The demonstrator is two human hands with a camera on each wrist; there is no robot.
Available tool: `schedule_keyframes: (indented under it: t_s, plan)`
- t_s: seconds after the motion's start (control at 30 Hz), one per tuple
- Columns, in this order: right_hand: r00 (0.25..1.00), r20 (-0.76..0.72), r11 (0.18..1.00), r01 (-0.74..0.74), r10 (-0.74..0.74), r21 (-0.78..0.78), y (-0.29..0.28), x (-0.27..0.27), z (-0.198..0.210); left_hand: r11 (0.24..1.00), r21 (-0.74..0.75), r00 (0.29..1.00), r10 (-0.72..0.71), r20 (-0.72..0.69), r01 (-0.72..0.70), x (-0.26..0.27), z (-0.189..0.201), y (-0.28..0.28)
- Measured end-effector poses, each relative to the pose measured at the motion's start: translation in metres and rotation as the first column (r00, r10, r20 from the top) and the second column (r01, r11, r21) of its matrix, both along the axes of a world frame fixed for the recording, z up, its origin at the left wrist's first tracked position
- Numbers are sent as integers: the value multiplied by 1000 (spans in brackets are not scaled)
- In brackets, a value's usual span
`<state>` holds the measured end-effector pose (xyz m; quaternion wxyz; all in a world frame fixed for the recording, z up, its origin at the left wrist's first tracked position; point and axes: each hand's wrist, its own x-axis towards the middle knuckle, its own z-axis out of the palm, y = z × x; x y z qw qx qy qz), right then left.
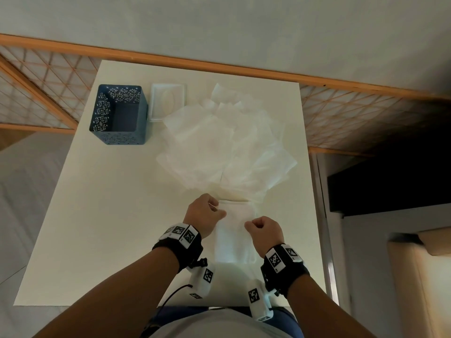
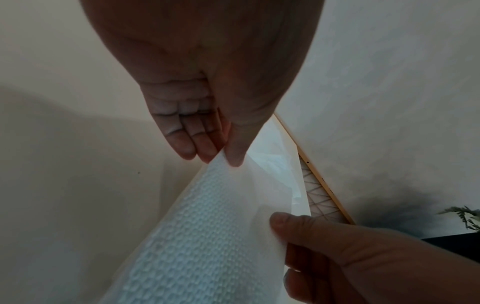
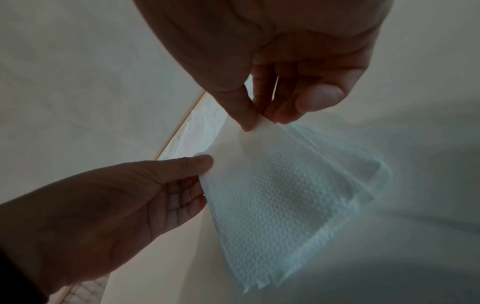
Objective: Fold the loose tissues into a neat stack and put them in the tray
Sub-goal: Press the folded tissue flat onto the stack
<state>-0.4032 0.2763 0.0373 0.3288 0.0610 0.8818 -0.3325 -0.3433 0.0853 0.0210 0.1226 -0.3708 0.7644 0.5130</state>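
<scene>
White table (image 1: 102, 215): near its front edge both hands, left hand (image 1: 205, 215) and right hand (image 1: 264, 228), pinch one folded tissue (image 1: 234, 237); loose tissues (image 1: 227, 147) remain unfolded, and the blue tray (image 1: 119, 115) looks empty.

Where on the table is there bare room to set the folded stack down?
Bare table lies left of the left hand, in front of the blue tray. The tray's inside also looks bare. Crowded: loose tissues cover the far middle and right, reaching the tissue box.
</scene>
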Motion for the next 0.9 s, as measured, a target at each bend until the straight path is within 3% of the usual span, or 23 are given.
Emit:
schedule_keyframes:
  t_s: [0.47, 0.67, 0.9]
  plan:
    - [999, -24, 996, 41, -39, 79, -10, -3, -9, 998, -38, 997, 45, 62, -43, -1, -3, 5]
    - [999, 23, 999, 39, -39, -12, -14, -4, -10, 998, 29, 995, 55, 86, -58, -4, -6, 10]
    - [999, -17, 999, 35, -36, -14, -8, -10, -6, 999, -49, 998, 17, 62, -14, -3, 0, 10]
